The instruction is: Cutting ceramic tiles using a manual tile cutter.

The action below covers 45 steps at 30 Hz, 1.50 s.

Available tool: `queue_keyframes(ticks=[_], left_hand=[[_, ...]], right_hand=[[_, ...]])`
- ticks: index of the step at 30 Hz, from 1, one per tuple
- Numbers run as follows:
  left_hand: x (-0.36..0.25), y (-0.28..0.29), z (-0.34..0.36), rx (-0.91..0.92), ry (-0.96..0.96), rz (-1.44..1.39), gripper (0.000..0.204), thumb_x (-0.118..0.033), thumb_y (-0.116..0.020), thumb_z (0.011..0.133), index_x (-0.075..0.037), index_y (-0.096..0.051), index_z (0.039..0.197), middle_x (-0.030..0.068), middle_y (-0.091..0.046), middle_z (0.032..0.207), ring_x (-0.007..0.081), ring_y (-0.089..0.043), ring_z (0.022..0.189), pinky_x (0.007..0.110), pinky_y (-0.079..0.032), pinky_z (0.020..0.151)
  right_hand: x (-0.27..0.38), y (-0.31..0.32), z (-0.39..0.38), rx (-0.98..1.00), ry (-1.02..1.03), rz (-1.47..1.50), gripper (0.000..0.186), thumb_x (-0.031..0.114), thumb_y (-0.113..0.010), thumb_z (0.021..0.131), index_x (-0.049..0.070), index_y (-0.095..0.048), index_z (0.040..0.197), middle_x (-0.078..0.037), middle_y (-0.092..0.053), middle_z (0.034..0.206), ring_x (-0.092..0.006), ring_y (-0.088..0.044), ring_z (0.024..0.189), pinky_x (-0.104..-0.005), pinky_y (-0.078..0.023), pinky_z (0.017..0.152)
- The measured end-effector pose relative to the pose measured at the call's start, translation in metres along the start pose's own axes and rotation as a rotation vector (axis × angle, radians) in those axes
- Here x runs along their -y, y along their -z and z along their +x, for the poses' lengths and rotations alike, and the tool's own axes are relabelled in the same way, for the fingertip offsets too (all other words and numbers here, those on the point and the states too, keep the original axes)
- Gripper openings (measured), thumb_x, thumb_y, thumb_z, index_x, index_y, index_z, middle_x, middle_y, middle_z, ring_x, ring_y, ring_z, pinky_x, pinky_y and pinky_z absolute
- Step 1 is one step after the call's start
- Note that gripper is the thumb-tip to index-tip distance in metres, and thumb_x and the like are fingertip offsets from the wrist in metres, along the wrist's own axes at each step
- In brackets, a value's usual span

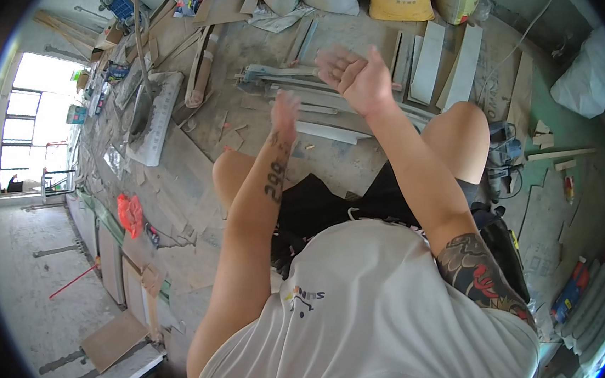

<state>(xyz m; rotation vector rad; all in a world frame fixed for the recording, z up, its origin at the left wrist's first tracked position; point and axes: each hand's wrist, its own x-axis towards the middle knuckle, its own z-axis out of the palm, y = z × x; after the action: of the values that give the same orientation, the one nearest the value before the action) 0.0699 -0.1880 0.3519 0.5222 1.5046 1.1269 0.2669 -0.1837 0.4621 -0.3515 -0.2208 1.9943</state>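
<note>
My right hand (359,79) is raised in front of me with the palm showing. Its thumb stands apart and its fingers, a little blurred, are stretched out with nothing in them. To its left is my left hand (286,112), seen edge-on and smeared by motion, so its fingers cannot be made out. Beneath both hands, pale grey strips (326,131) and thin lengths of trim lie in a loose pile on the dusty floor. Wider white boards (428,63) lie to the right of my right hand.
Along the far side stand a yellow sack (402,5) and several other bags. A grey trough-like piece (157,122) lies left, with a red plastic bag (130,215) nearer. Power tools (504,153) sit beside my right knee. A white sack (589,85) stands far right.
</note>
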Motion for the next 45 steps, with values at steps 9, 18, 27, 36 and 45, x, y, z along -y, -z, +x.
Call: queue_keyframes(ticks=[9, 18, 27, 36, 45], left_hand=[[0.016, -0.038, -0.023, 0.377, 0.157, -0.733, 0.066, -0.047, -0.023, 0.097, 0.005, -0.037, 0.135, 0.0232, -0.043, 0.137, 0.0328, -0.038, 0.129, 0.043, -0.028, 0.107], [-0.029, -0.002, -0.040, 0.216, -0.075, -0.121, 0.039, -0.030, -0.043, 0.093, -0.001, -0.056, 0.115, 0.0141, -0.063, 0.113, 0.0238, -0.059, 0.104, 0.036, -0.043, 0.090], [0.018, 0.032, 0.008, 0.351, -0.584, 0.954, 0.034, -0.030, -0.054, 0.085, 0.000, -0.056, 0.099, 0.0214, -0.063, 0.083, 0.0360, -0.063, 0.081, 0.042, -0.050, 0.071], [0.042, 0.037, -0.007, 0.819, -0.446, 1.435, 0.039, -0.029, -0.056, 0.083, 0.000, -0.053, 0.110, 0.0231, -0.061, 0.097, 0.0388, -0.059, 0.094, 0.045, -0.047, 0.082], [0.021, 0.016, -0.006, 0.921, -0.426, 1.161, 0.046, -0.028, -0.059, 0.080, 0.000, -0.051, 0.115, 0.0223, -0.060, 0.094, 0.0399, -0.059, 0.089, 0.046, -0.048, 0.077]], right_hand=[[-0.038, -0.009, -0.012, 0.286, 0.627, -1.279, 0.051, 0.039, -0.034, 0.098, -0.001, -0.052, 0.125, -0.018, -0.049, 0.133, -0.0322, -0.041, 0.128, -0.0426, -0.031, 0.105], [0.027, 0.119, 0.022, -0.293, 0.056, -2.080, 0.040, 0.038, -0.049, 0.088, 0.007, -0.063, 0.110, -0.019, -0.066, 0.102, -0.0348, -0.060, 0.101, -0.0419, -0.044, 0.090], [0.051, 0.084, 0.011, 0.164, -0.292, -2.297, 0.043, 0.037, -0.054, 0.088, 0.007, -0.058, 0.118, -0.017, -0.063, 0.112, -0.0347, -0.056, 0.107, -0.0402, -0.043, 0.093], [0.015, 0.107, 0.022, 0.476, -0.590, -2.349, 0.035, 0.032, -0.057, 0.086, 0.003, -0.059, 0.107, -0.021, -0.062, 0.106, -0.0377, -0.060, 0.096, -0.0453, -0.048, 0.084], [-0.023, 0.104, 0.047, 0.814, -0.293, -1.995, 0.043, 0.030, -0.063, 0.081, 0.008, -0.054, 0.117, -0.019, -0.060, 0.104, -0.0358, -0.058, 0.098, -0.0451, -0.046, 0.083]])
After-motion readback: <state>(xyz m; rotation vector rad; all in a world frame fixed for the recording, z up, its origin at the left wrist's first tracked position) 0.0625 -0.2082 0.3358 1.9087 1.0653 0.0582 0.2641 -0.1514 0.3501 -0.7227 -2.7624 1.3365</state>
